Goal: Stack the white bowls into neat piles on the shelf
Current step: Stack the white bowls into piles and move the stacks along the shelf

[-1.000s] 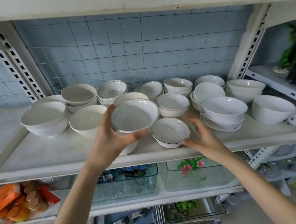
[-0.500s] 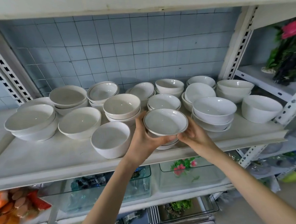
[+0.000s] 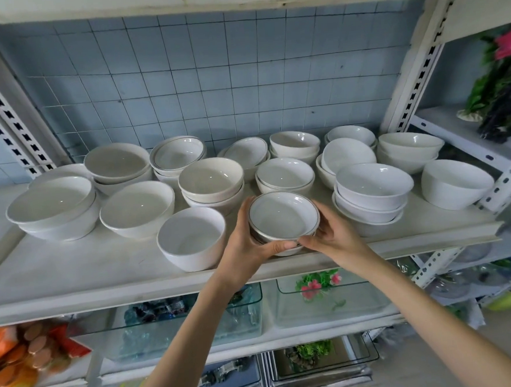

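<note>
The small white ceramic bowl with a thin dark line round its rim (image 3: 283,217) sits upright at the front middle of the white shelf board (image 3: 102,266). It is nested on a second white bowl (image 3: 288,252), of which only the lower near edge shows. Whether the upper bowl has fully settled into it cannot be told.

The bowl lies between both hands. The left-hand grip (image 3: 247,242) grasps its left side, fingers curled round the far-left wall and thumb laid along the near edge. The right-hand grip (image 3: 334,233) grasps its right side in the same way, and the two thumb tips almost meet at the near rim.

Just beside the left hand stands a deep plain white bowl (image 3: 191,240), single and upright. Just beside the right hand is a pile of three white bowls (image 3: 372,192), with a large lone white bowl (image 3: 456,182) further right near the shelf's end.

Behind the held bowl are a shallow two-bowl pile (image 3: 284,173) and a cream-white two-bowl pile (image 3: 211,179). To the left are a wide single white bowl (image 3: 137,207) and a big pile of broad bowls (image 3: 52,206). More piles line the back, against the blue-grey tiled wall (image 3: 209,75).

On the shelf below stand clear glass tanks (image 3: 331,306).
</note>
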A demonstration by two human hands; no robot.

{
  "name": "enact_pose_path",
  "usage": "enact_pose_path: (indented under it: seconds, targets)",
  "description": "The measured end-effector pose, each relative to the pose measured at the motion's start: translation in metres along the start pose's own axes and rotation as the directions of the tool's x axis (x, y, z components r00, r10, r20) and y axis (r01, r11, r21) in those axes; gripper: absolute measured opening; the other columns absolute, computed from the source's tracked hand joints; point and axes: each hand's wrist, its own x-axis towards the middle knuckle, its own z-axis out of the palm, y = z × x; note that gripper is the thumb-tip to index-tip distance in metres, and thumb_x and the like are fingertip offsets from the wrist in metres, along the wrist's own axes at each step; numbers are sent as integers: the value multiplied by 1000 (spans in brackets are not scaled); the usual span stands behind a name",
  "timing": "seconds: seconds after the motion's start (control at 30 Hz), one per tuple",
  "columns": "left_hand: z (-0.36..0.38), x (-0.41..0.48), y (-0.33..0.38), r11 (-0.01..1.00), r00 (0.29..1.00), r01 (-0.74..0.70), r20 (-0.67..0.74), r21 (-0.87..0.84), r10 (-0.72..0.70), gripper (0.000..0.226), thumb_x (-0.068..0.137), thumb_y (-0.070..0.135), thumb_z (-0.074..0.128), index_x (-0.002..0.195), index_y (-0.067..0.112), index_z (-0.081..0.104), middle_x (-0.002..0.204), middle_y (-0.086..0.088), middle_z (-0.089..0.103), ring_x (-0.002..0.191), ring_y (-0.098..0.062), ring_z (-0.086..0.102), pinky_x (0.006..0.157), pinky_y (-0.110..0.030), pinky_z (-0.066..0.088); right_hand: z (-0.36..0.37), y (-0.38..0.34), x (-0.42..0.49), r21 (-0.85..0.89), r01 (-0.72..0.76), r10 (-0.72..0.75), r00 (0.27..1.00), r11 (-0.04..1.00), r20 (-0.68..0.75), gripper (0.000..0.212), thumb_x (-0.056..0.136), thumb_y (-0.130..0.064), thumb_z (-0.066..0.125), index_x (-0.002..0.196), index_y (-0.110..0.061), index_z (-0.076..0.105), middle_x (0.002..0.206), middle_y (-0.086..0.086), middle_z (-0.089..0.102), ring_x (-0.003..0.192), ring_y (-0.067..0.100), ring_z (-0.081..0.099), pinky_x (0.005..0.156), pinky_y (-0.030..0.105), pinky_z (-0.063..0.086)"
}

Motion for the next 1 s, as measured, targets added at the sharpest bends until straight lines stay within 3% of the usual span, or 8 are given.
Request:
enact_pose_path:
  seconds: [0.07,0.2,0.37,0.47,0.63,0.7,0.8,1.0]
  targets:
    - [-1,1,-3,1000,1000,2,12,-3,-2,92,60,16,86,136,9,35,128,-2,52,116,-3,51,94,-15,43,-1,3,0,-3,-18,18,1000,1000,-5,65,69,-28,82,122,-32,44,118,-23,61,117,-3,53,93,15,43]
    - [-3,3,-4,999,999,23,28,-22,-23,95,57,32,89,134,10,37,126,1,54,117,-3,52,95,-14,42,0,4,0,-28,-39,38,999,999,-35,88,53,-64,79,128,-30,46,138,-11,45,129,2,44,108,29,38]
    - [-7,3,-4,999,998,43,48,5,-43,102,59,40,87,140,13,32,128,8,53,118,3,49,92,-8,39,1,5,1,24,-64,65,997,998,-29,94,47,-61,84,126,-36,40,132,-19,47,125,-2,46,106,26,39]
    - [-7,2,-4,998,998,54,44,19,-55,87,66,37,81,136,18,33,125,15,52,113,13,48,91,-5,38,1,5,1,55,-68,72,996,996,-59,97,42,-60,86,125,-34,42,132,-15,48,126,2,47,107,29,39]
    - [-10,0,-5,995,997,54,58,81,-59,75,74,40,75,135,25,34,126,12,55,119,5,49,97,-10,38,4,-1,1,58,-88,91,995,994,-51,112,39,-59,87,133,-22,36,131,-16,48,121,-4,48,104,22,40]
    - [-12,0,-6,993,997,34,59,113,-41,70,79,30,74,136,19,34,123,14,55,114,12,48,92,-3,35,4,-4,1,62,-111,113,993,992,-39,107,42,-54,87,131,-25,36,126,-17,52,113,-9,53,100,20,43]
    - [-14,0,-7,982,999,-4,49,188,-5,63,82,24,71,134,19,36,118,19,54,104,26,44,84,4,30,4,-7,2,29,-100,100,995,995,1,68,61,-22,78,119,-33,44,122,-15,55,105,-11,56,96,19,46]
    - [-17,-1,-4,972,994,36,94,230,-59,67,79,40,72,134,24,38,121,18,57,115,5,50,96,-10,36,7,-1,2,27,-70,72,995,997,-72,72,65,-8,75,125,-29,40,120,-17,53,106,-12,55,93,14,45]
